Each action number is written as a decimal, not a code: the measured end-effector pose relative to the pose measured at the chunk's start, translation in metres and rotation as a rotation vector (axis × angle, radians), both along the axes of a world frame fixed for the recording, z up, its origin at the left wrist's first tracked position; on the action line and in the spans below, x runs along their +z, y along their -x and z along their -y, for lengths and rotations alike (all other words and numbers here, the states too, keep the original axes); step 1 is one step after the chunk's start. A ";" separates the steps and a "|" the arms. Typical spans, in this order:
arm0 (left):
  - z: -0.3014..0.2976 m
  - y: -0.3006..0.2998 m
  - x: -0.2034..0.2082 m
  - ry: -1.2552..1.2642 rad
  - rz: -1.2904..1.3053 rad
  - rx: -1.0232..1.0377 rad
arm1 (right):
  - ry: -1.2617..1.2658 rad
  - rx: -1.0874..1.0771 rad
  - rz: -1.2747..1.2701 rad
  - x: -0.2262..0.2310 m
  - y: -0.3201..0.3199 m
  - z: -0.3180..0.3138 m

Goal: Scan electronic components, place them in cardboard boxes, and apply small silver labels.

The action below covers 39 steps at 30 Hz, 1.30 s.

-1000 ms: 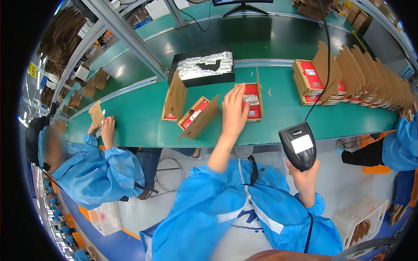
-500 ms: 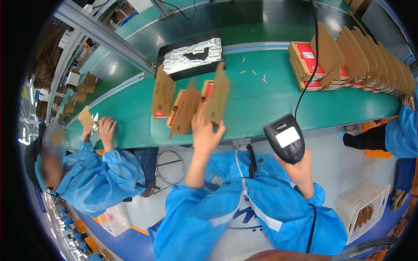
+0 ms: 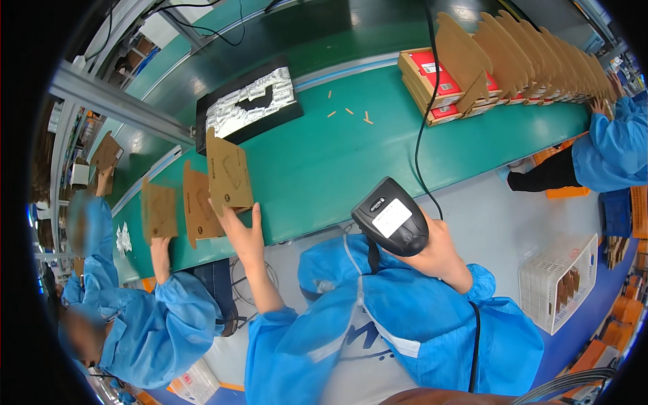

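My left hand [image 3: 244, 237] is at the lower edge of an upright cardboard box [image 3: 228, 172] with a raised lid, fingers and thumb on either side of its base. A second lidded cardboard box [image 3: 198, 206] stands just left of it on the green table. In my right hand [image 3: 437, 251], closed around the grip, is a black barcode scanner [image 3: 391, 217] with a white label on top. The scanner is held above the table's front edge, and its cable runs up to the right.
A co-worker's hand [image 3: 160, 260] grips another cardboard box [image 3: 159, 210] at left. Behind is a black tray [image 3: 293, 111] of white packets. Small tan strips [image 3: 349, 111] lie on the table [image 3: 324, 169]. Stacked red-and-brown boxes [image 3: 442, 88] line the right, near a second co-worker [image 3: 611, 148].
My left hand and the box have moved left, the view turning too. The scanner has come left with my right hand. The left co-worker has taken hold of the leftmost box.
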<state>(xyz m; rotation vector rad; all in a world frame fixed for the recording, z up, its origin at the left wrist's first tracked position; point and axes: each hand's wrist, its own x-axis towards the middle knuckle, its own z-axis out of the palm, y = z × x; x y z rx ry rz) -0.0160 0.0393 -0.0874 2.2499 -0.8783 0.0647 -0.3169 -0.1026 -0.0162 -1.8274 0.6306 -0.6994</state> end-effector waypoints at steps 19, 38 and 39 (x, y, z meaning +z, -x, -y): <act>0.336 0.136 0.045 -0.005 -0.778 -0.647 | 0.135 -0.112 -0.053 -0.007 0.068 0.003; 0.150 0.071 0.039 0.675 -1.321 -0.336 | -0.115 0.067 -0.126 -0.005 0.009 0.014; 0.145 0.071 0.037 0.752 -1.288 -0.306 | -0.017 0.119 -0.129 0.000 0.010 0.011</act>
